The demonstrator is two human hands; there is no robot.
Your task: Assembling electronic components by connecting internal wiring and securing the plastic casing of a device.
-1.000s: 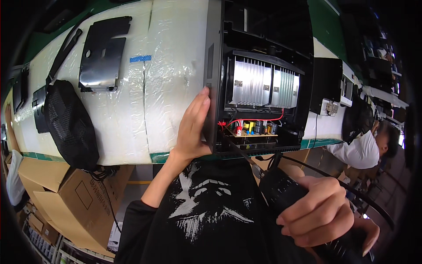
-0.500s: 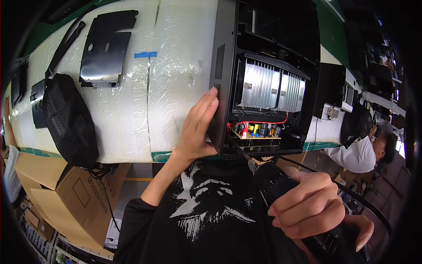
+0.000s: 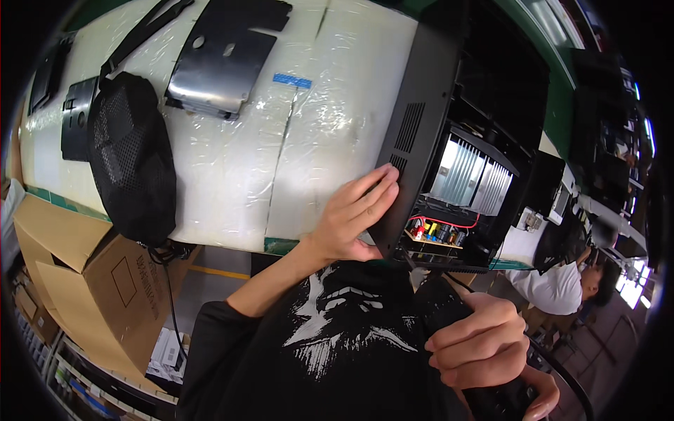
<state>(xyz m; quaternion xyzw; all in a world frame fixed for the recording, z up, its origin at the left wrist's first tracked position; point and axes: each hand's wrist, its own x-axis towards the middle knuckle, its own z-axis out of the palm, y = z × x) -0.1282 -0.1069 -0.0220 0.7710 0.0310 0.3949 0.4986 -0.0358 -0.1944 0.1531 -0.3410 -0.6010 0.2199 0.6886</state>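
A black metal equipment case (image 3: 414,133) stands at the table's near edge with its open side toward the right. Inside it are silver finned heat sinks (image 3: 456,173) and a small circuit board (image 3: 435,238) with red, yellow and blue parts. My left hand (image 3: 356,217) lies against the case's left wall by the vent slots, fingers stretched out and thumb near the lower corner. In front of the case, my right hand (image 3: 484,344) is wrapped round a black electric screwdriver (image 3: 442,305). Its nose points up toward the case's lower edge; the tip is hard to make out.
A black mesh bag (image 3: 133,154) and flat black metal plates (image 3: 225,59) lie on the film-covered table (image 3: 337,91). An open cardboard box (image 3: 105,295) stands below the left edge. A black cable (image 3: 565,372) trails at right. Another person (image 3: 554,284) works beyond.
My view has turned, so the case appears tilted and further right. The screwdriver's metal shaft, plain to see before, is now mostly hidden. Both hands keep their holds.
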